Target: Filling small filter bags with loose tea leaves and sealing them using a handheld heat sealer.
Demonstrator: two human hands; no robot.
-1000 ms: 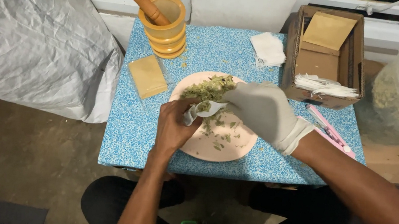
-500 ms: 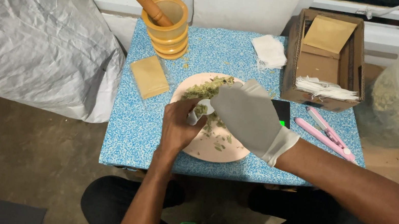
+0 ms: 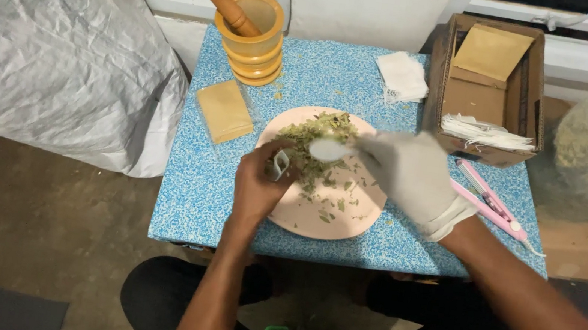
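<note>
The left hand (image 3: 258, 187) is resting at the left edge of the pink plate (image 3: 317, 221), and its grip is closing around a small white pouch (image 3: 279, 165), which is standing open just beside the pile of dried green herbs (image 3: 316, 141) on that plate. The right hand (image 3: 414, 175), wearing a white glove, is hovering over the right side of the plate and is holding a small white spoon (image 3: 328, 149) above the herbs; the picture is blurred there, so it seems that the spoon is full, but I cannot say surely. The plate is lying in the middle of the blue speckled bench (image 3: 198, 205). Behind the plate, a wooden mortar with pestle (image 3: 251, 27) is standing. To the left of the plate a flat tan packet (image 3: 224, 109) is lying. To the right of the plate, a pink tool (image 3: 489, 206) is lying, and behind it a cardboard box (image 3: 490, 81) is standing.
</note>
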